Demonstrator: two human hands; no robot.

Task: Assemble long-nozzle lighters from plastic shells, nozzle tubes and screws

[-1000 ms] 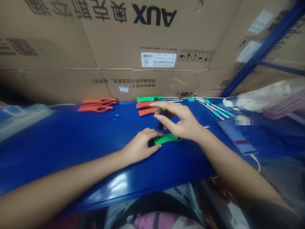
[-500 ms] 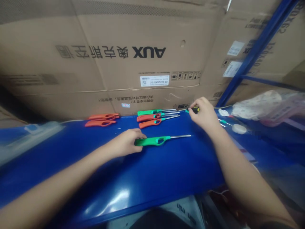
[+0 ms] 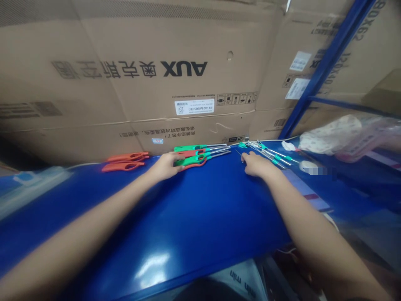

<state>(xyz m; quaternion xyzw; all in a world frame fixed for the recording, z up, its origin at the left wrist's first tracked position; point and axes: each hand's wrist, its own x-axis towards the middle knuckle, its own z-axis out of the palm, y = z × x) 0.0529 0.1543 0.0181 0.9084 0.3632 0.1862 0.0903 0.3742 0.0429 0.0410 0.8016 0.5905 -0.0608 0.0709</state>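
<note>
Cardboard cartons (image 3: 150,83) fill the back of the view. They stand right behind the blue table (image 3: 200,217), with a blue rack upright (image 3: 326,67) at the right. A crumpled plastic bag (image 3: 341,131) lies at the far right, and a phone (image 3: 308,190) lies flat near the right forearm.

Left hand (image 3: 165,165): at the back edge of the table, fingers closed around the butt end of a green lighter (image 3: 191,160). The lighter lies flat with its nozzle pointing right. It sits against a small row of finished lighters (image 3: 192,150), green and orange, all lying parallel; it touches at least the orange one beneath it.

Right hand (image 3: 255,164): palm down on the table, fingers loosely spread and pinching nothing. The fingertips are just short of a fan of thin metal tubes (image 3: 271,153) with green collars. Whether they touch the nearest tube is unclear.

Two orange handles (image 3: 125,161) lie well apart to the left.

Risks, as judged:
- The row is tight and close to the cartons. A sideways nudge from the left hand could skew or scatter the neighbouring lighters.
- The tubes are thin, overlapping and loose. A careless sweep of the right fingers could roll them toward the phone or snag several at once.
- Both arms are at full reach, so fine control is likely poor.
</note>
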